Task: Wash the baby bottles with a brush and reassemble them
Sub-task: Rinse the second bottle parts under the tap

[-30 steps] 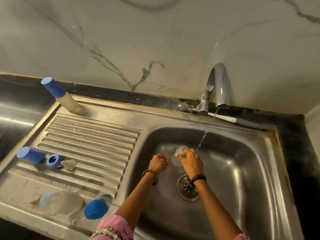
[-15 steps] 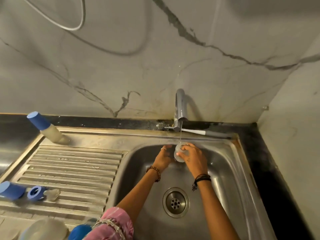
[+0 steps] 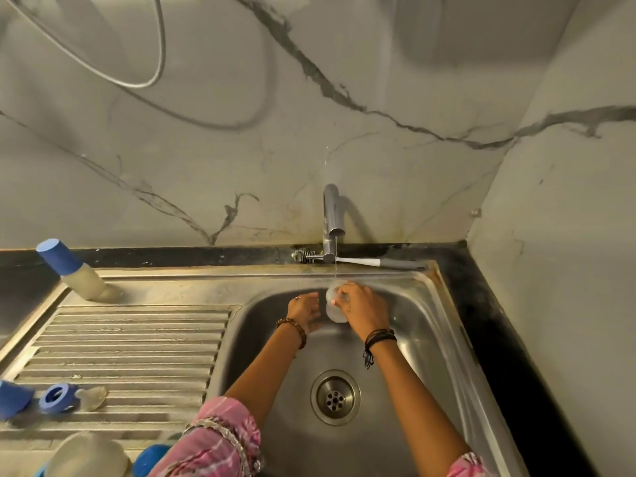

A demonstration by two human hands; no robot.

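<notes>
A clear baby bottle body (image 3: 334,306) is under the running water from the tap (image 3: 332,215), over the far part of the steel sink (image 3: 423,356). My right hand (image 3: 361,309) grips the bottle from the right. My left hand (image 3: 304,309) is at its left side, fingers curled toward it; whether they touch it is unclear. A bottle brush (image 3: 344,259) lies on the ledge behind the tap. A capped bottle with a blue cap (image 3: 70,270) stands at the back left of the drainboard.
On the ribbed drainboard (image 3: 137,346) at the left lie a blue cap (image 3: 12,399), a blue collar ring (image 3: 56,402) and a clear teat (image 3: 91,397). A clear bottle (image 3: 86,456) and a blue part (image 3: 149,461) sit at the bottom edge. Walls close in behind and right.
The view has tilted upward, so the sink sits lower in frame. Both hands with the bottle moved from mid-basin up to the far side, under the water stream.
</notes>
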